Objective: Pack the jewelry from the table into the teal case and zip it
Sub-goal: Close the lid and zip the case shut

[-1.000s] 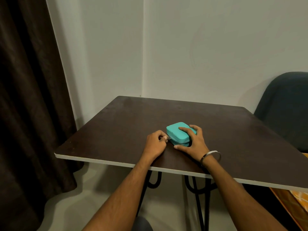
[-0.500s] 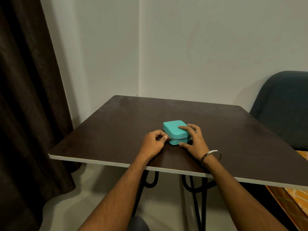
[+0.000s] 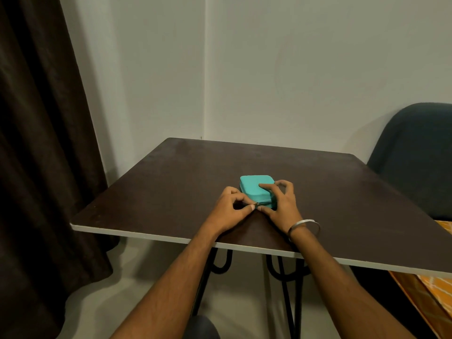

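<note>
The teal case (image 3: 254, 185) lies closed on the dark table (image 3: 171, 187), near the front middle. My left hand (image 3: 231, 210) pinches the small zipper pull (image 3: 256, 204) at the case's near left corner, between thumb and forefinger. My right hand (image 3: 281, 203) holds the case from the right: its forefinger lies on the lid and its thumb presses the near side. A metal bangle (image 3: 304, 228) hangs on my right wrist. No loose jewelry shows on the table.
A dark curtain (image 3: 36, 143) hangs at the left. A dark blue chair (image 3: 415, 155) stands at the table's right. Orange patterned fabric (image 3: 430, 289) shows at the lower right. The table has a pale front edge (image 3: 146, 237) and black wire legs.
The case has turned so its long side points away from me. My left hand has drawn the zipper pull along to the near corner. My right hand stays on the case.
</note>
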